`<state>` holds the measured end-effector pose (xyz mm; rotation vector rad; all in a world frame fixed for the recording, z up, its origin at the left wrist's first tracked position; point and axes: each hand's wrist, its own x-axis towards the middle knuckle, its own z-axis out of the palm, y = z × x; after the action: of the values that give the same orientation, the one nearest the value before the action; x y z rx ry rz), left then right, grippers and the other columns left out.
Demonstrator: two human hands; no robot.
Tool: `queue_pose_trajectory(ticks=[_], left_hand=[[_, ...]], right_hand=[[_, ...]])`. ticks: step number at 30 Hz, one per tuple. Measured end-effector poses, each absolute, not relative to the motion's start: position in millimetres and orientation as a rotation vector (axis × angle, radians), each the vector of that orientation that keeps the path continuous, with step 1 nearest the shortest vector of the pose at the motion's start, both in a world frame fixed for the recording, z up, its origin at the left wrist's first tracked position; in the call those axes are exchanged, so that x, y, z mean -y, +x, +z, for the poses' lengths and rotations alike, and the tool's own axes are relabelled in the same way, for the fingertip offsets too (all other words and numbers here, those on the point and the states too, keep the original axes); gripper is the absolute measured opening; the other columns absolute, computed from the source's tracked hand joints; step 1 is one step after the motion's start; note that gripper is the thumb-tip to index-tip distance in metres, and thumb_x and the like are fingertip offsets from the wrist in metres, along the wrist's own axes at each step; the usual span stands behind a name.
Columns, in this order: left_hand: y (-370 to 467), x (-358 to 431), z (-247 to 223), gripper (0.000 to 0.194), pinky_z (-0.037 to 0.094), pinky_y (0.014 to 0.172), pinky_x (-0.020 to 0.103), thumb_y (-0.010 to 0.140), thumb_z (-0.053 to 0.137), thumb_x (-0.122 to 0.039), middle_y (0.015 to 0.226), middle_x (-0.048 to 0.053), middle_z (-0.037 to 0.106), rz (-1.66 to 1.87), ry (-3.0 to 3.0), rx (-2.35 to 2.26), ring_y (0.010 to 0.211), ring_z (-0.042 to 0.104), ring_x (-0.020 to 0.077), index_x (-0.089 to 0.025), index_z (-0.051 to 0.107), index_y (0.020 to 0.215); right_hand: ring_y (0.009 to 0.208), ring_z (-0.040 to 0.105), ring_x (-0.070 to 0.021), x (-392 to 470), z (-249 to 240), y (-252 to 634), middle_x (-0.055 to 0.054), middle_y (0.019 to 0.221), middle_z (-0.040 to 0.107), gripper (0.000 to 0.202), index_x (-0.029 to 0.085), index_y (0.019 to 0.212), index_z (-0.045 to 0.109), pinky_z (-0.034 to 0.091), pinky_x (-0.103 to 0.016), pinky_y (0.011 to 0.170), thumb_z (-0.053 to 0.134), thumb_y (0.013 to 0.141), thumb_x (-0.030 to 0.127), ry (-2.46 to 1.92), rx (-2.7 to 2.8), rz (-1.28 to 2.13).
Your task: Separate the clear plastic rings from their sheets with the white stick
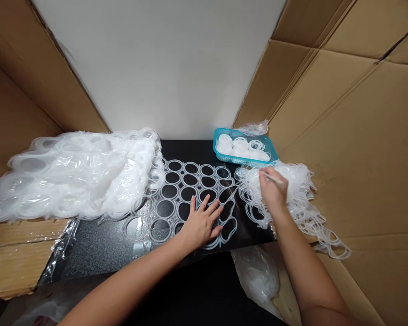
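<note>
A sheet of joined translucent white rings (170, 191) lies over the black work surface. My left hand (199, 224) rests flat on its right part, fingers spread. Some rings by the sheet's right edge are bent out of round. My right hand (274, 188) is closed around a slim white pen-like tool (274, 178), over a loose tangled heap of ring webbing (297, 181). A thin pale strand (229, 194) stretches between the sheet's right edge and the heap; its far end is hard to make out.
A blue plastic tray (218, 156) with stacked white rings stands behind the heap. At left lies a thick pile of ring sheets (71, 176) in clear film. Cardboard walls (360, 149) flank both sides; a white panel (163, 68) is behind. Clear plastic bags (258, 276) hang below the front edge.
</note>
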<state>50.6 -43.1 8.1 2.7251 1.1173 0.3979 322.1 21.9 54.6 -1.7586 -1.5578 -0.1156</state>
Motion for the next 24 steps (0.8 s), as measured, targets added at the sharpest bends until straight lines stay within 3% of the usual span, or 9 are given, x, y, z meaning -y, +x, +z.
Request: queue_pose_trajectory(ticks=[3, 6, 11, 18, 24], left_hand=[[47.2, 63.5, 11.2, 0.059, 0.012, 0.115, 0.071, 0.097, 0.047, -0.057, 0.155, 0.006, 0.042, 0.381, 2.74, -1.157, 0.147, 0.026, 0.0361, -0.028, 0.042, 0.148], [51.3, 68.2, 21.4, 0.06, 0.022, 0.115, 0.065, 0.095, 0.049, -0.06, 0.155, 0.005, 0.042, 0.391, 2.74, -1.191, 0.145, 0.031, 0.0353, -0.029, 0.043, 0.147], [62.4, 24.2, 26.3, 0.063, 0.025, 0.119, 0.05, 0.096, 0.054, -0.052, 0.156, 0.011, 0.04, 0.375, 2.8, -1.119, 0.147, 0.028, 0.0313, -0.014, 0.045, 0.145], [57.4, -3.0, 5.2, 0.057, 0.025, 0.117, 0.057, 0.097, 0.052, -0.051, 0.154, 0.01, 0.043, 0.408, 2.801, -1.04, 0.145, 0.034, 0.0308, -0.021, 0.047, 0.144], [56.7, 0.7, 4.6, 0.056, 0.021, 0.118, 0.06, 0.099, 0.049, -0.05, 0.156, 0.008, 0.041, 0.386, 2.781, -1.029, 0.147, 0.031, 0.0306, -0.022, 0.043, 0.147]], right_hand=[[0.071, 0.059, -0.0224, -35.6, 74.5, 347.9, -0.007, 0.075, 0.067, 0.02, 0.019, 0.074, 0.062, 0.043, -0.033, 0.07, 0.053, 0.083, 0.035, -1.864, 1.473, -0.071], [0.071, 0.06, -0.0216, -33.4, 72.4, 335.0, -0.005, 0.072, 0.068, 0.02, 0.021, 0.071, 0.062, 0.042, -0.031, 0.067, 0.056, 0.081, 0.038, -1.841, 1.642, 0.278], [0.073, 0.061, -0.0186, -17.7, 45.8, 281.7, -0.002, 0.076, 0.069, 0.017, 0.021, 0.073, 0.062, 0.042, -0.028, 0.067, 0.056, 0.081, 0.035, -1.636, 1.889, 0.754], [0.068, 0.057, -0.0171, -12.8, 33.9, 273.2, -0.001, 0.072, 0.066, 0.014, 0.02, 0.074, 0.064, 0.04, -0.027, 0.061, 0.057, 0.081, 0.031, -1.623, 1.886, 0.868], [0.073, 0.058, -0.0175, -9.4, 32.1, 269.6, -0.001, 0.078, 0.066, 0.013, 0.021, 0.075, 0.06, 0.042, -0.028, 0.068, 0.054, 0.085, 0.027, -1.6, 1.979, 0.763]])
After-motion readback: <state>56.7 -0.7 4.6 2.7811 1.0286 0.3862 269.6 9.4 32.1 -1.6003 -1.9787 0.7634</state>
